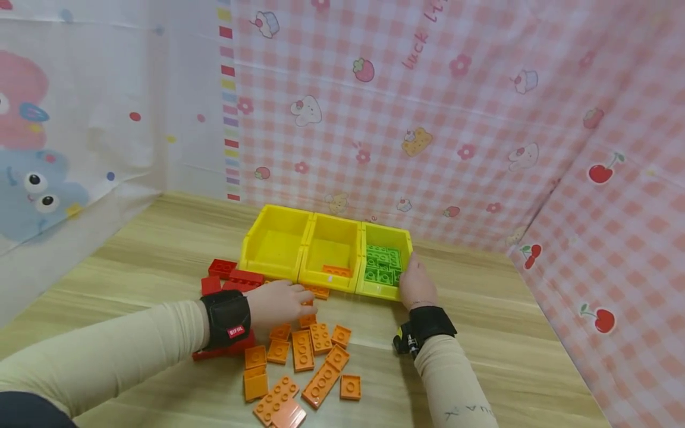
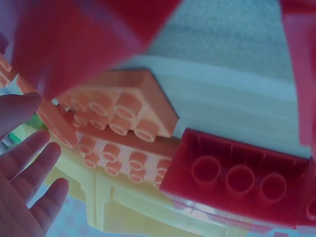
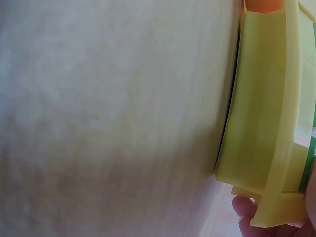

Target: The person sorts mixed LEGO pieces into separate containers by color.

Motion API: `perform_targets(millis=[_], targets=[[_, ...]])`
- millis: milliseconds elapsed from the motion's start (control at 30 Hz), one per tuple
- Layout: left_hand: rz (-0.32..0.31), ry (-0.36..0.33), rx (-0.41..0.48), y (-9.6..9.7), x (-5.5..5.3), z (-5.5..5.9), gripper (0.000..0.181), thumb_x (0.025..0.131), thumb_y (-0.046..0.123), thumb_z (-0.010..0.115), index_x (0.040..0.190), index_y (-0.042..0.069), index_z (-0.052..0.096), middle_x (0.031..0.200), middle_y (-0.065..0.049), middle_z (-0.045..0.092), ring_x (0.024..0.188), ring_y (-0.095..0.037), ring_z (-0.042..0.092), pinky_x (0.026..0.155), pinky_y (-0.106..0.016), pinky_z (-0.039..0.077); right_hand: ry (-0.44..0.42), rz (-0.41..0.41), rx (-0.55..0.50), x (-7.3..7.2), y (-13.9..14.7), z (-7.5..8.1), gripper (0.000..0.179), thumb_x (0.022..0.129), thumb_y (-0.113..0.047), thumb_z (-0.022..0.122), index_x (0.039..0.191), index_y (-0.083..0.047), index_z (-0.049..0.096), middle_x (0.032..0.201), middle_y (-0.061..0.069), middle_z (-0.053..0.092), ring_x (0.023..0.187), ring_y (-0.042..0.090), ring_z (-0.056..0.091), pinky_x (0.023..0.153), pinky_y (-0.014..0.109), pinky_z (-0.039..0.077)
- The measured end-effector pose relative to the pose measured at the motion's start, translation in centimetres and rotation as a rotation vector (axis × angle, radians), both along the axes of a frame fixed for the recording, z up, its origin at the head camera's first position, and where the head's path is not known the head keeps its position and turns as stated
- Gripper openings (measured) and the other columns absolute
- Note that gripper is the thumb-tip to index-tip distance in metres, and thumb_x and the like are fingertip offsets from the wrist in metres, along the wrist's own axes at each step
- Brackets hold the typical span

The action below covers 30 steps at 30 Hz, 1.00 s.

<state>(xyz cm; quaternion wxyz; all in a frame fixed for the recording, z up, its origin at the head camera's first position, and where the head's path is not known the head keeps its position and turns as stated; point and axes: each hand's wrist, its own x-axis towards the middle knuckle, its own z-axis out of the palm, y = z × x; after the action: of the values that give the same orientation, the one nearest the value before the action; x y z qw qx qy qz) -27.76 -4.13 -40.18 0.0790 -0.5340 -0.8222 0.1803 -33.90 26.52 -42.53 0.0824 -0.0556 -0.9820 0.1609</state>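
Note:
My left hand hovers over the orange bricks just in front of the yellow bins. In the left wrist view, the fingers are spread and loosely bent, with the thumb beside an orange brick. My right hand grips the right side wall of the right-hand yellow bin. Fingertips show on the outside of that wall in the right wrist view. Green bricks lie in this bin, and one orange brick lies in the middle bin.
The left bin joins the middle one in a row. Red bricks lie at the left, partly under my left forearm. More orange bricks, such as a square one, are scattered on the wooden table. Patterned cloth walls stand behind and beside it.

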Motion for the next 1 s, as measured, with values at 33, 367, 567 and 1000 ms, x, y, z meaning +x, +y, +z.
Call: perform_targets(millis=[33,367,567,1000], targets=[[0.003,-0.006,-0.013,0.0,0.0,-0.1,0.07,0.063,0.033,0.086,0.125,0.02,0.056,0.118,0.0,0.054,0.104,-0.017,0.052,0.085,-0.032,0.045,0.001,0.0,-0.003,0.1,0.0,0.0,0.054,0.098,-0.013,0.038,0.145,0.004,0.018,0.131,0.028,0.044,0.11,0.039,0.052,0.089,0.05,0.042],[-0.009,0.036,-0.025,0.9,0.1,-0.1,0.043,0.08,0.021,0.073,0.121,0.021,0.059,0.122,-0.002,0.055,0.107,-0.018,0.054,0.086,-0.032,0.045,0.001,0.002,-0.017,0.0,0.2,-0.4,0.055,0.098,-0.013,0.038,0.146,0.003,0.017,0.131,0.028,0.044,0.111,0.038,0.051,0.09,0.049,0.041],[-0.003,0.057,-0.038,1.2,0.0,-0.1,0.034,0.085,0.016,0.067,0.119,0.02,0.062,0.123,-0.001,0.056,0.108,-0.017,0.054,0.088,-0.031,0.045,-0.001,0.001,-0.023,0.2,0.0,-0.1,0.055,0.098,-0.014,0.037,0.146,0.003,0.017,0.132,0.027,0.044,0.113,0.038,0.05,0.092,0.049,0.041],[0.109,-0.085,0.363,2.5,-2.1,2.6,0.045,0.089,0.021,0.064,0.129,0.007,0.05,0.093,-0.006,0.06,0.07,-0.017,0.056,0.06,-0.027,0.048,0.001,0.006,0.002,0.2,0.1,0.1,0.055,0.098,-0.014,0.037,0.146,0.003,0.017,0.132,0.028,0.043,0.108,0.039,0.053,0.088,0.05,0.043]])
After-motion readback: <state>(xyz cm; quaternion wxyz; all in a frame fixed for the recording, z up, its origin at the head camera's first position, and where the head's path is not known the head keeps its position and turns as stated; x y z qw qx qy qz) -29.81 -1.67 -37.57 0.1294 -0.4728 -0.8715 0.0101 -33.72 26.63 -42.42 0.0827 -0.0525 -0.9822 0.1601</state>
